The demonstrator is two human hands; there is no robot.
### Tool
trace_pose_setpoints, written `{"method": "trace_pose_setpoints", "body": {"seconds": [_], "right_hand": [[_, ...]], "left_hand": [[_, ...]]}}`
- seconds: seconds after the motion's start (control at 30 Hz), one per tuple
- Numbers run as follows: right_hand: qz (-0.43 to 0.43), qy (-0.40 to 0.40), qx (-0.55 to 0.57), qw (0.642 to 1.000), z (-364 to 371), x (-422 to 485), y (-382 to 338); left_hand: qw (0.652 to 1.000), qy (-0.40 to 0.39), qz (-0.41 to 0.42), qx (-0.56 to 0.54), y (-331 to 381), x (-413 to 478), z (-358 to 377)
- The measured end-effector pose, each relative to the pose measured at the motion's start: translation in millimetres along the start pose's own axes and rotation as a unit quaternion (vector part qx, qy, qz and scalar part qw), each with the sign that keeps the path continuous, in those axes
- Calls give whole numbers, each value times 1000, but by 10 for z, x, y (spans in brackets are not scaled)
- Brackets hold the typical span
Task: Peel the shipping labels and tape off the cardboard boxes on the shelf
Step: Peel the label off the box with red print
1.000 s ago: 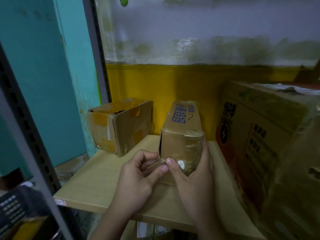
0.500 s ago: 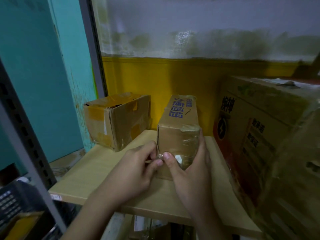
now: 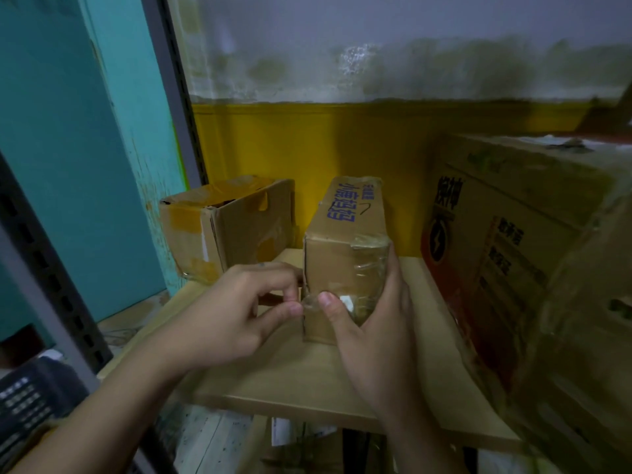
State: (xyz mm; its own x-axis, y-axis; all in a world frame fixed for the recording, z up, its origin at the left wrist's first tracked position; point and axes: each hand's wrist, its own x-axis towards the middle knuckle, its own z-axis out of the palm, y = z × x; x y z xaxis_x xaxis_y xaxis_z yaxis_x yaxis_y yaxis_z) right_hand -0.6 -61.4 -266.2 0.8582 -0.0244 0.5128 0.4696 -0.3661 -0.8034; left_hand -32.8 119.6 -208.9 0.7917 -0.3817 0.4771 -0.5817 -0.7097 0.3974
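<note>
A narrow cardboard box [image 3: 352, 213] with blue print on top stands on the wooden shelf [image 3: 307, 381], its near end wrapped in clear tape [image 3: 367, 268]. My right hand [image 3: 372, 333] grips that end, thumb on the front face and fingers round the right side. My left hand [image 3: 236, 309] pinches a loose end of the clear tape at the box's lower left edge between thumb and forefinger. A small white scrap of label [image 3: 347, 299] shows beside my right thumb.
A second taped box [image 3: 232, 230] with yellow tape sits at the back left of the shelf. A large printed carton [image 3: 519, 268] fills the right side. A grey metal upright [image 3: 51, 285] runs at the left; a yellow and white wall stands behind.
The view has shifted slightly. My left thumb and forefinger have closed more tightly on the tape end at the box's edge. My right hand stays on the box.
</note>
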Motion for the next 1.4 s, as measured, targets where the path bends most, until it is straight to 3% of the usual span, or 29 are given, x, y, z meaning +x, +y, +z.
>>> {"method": "trace_pose_setpoints", "body": {"seconds": [0.2, 0.43, 0.97, 1.4], "right_hand": [[6, 0, -13, 1000, 10, -1, -3], [8, 10, -7, 1000, 19, -3, -1], [34, 8, 25, 999, 8, 0, -39], [15, 15, 14, 1000, 11, 13, -5]], "left_hand": [[991, -60, -61, -106, -50, 19, -94], [978, -10, -102, -183, -86, -44, 70], [995, 89, -32, 16, 25, -20, 253], [996, 89, -15, -10, 57, -32, 244]]}}
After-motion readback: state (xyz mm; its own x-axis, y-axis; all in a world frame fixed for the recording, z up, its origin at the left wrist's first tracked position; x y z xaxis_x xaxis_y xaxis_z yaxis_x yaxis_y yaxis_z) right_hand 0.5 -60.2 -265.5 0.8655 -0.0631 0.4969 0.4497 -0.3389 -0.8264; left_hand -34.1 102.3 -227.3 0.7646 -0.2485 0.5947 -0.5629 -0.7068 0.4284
